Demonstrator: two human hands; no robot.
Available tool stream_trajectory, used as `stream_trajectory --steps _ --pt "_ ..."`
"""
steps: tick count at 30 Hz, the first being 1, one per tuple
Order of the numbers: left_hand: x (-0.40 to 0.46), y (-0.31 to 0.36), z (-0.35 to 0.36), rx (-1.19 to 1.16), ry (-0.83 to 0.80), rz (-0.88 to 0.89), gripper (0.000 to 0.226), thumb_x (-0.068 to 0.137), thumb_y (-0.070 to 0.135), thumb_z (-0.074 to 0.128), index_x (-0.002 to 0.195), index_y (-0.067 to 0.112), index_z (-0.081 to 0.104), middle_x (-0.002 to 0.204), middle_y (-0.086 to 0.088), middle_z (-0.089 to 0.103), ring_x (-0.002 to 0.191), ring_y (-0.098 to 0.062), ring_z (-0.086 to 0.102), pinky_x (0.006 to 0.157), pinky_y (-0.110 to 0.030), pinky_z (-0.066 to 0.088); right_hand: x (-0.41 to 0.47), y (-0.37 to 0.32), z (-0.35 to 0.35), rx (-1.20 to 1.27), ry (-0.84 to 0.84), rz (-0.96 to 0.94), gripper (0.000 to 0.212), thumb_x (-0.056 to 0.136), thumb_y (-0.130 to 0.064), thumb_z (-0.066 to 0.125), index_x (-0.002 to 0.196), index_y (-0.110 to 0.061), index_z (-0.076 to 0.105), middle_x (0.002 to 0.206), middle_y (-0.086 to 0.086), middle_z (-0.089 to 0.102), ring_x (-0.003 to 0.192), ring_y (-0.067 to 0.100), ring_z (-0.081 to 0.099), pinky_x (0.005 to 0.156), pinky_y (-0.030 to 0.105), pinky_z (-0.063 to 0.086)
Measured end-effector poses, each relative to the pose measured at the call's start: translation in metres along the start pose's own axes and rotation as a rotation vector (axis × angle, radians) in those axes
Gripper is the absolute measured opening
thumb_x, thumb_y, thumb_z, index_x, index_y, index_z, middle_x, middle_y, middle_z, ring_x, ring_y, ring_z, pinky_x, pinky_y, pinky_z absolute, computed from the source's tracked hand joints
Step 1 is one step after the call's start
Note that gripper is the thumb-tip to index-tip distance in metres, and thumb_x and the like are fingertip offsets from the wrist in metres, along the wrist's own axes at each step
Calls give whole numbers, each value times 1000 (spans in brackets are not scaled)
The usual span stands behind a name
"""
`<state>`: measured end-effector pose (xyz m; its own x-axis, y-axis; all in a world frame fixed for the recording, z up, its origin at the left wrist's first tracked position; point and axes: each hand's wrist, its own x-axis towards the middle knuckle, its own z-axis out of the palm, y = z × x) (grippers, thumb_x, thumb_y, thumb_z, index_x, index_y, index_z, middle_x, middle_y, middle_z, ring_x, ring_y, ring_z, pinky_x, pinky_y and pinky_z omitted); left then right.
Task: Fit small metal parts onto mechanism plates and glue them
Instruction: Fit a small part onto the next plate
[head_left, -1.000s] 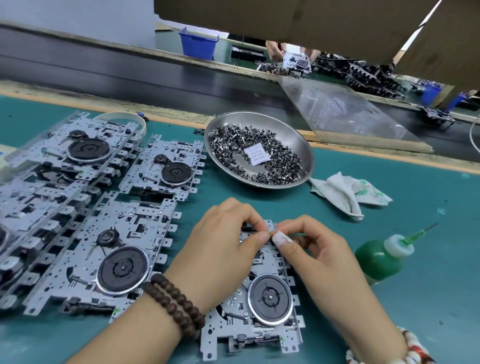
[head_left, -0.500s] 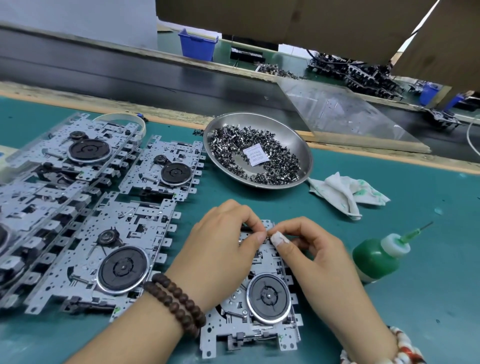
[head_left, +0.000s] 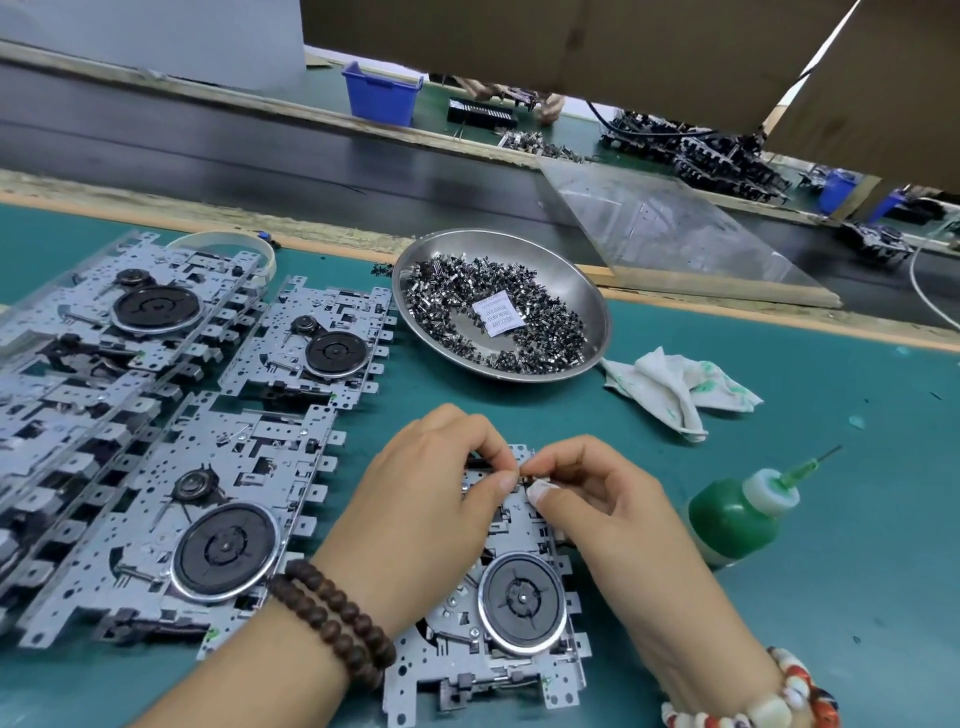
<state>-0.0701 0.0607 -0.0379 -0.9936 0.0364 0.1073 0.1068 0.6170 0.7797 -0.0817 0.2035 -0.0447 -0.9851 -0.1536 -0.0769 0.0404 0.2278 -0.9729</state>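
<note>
In the head view, low in the centre of the frame, the left hand (head_left: 431, 499) and the right hand (head_left: 597, 499) both lie curled over the far end of a mechanism plate (head_left: 498, 639) on the green mat (head_left: 857, 597), their fingertips meeting to pinch a small metal part (head_left: 525, 477) against it. Each forearm enters from the bottom edge, wrists beaded. The steel dish (head_left: 582, 291) of parts sits upper centre, and the green glue bottle (head_left: 737, 514) lies at right.

crumpled rag (head_left: 675, 387), blue bin (head_left: 381, 94), clear sheet (head_left: 670, 228)

Both hands (head_left: 519, 499) pinching pt on plate (head_left: 524, 654)
</note>
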Motion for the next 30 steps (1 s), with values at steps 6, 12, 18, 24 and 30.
stream_trajectory --steps 6,12,18,24,30 --pt "-3 0 1 14 31 53 10 86 26 57 81 34 54 87 19 50 90 3 45 78 -15 32 -1 -3 4 -7 34 13 24 80 5 57 76 -17 63 65 -4 58 59 10 45 51 14 38" --pt "-6 1 2 48 70 129 15 86 23 57 83 37 60 91 19 53 91 1 47 82 -21 36 -1 -3 8 12 74 23 22 81 6 56 78 -16 59 72 -2 62 62 10 49 54 13 39" --pt "-8 3 0 174 61 247 13 87 22 56 85 33 60 91 14 53 82 -8 48 73 -31 43 -2 -6 7 35 79 70 19 81 4 57 79 -15 57 73 5 57 63 12 45 51 16 36" --pt "-11 3 0 269 32 319 14 88 20 53 91 33 48 92 10 51 81 -17 50 68 -41 46 -3 -12 4 44 29 110 13 82 -1 59 82 -13 59 65 -5 57 55 4 45 50 11 36" --pt "-15 3 1 187 85 244 14 88 25 53 86 39 57 99 24 43 97 -2 41 87 -30 39 -30 3 2 -440 229 -337 21 78 -18 60 88 -36 57 102 -26 58 101 -5 51 78 9 42"
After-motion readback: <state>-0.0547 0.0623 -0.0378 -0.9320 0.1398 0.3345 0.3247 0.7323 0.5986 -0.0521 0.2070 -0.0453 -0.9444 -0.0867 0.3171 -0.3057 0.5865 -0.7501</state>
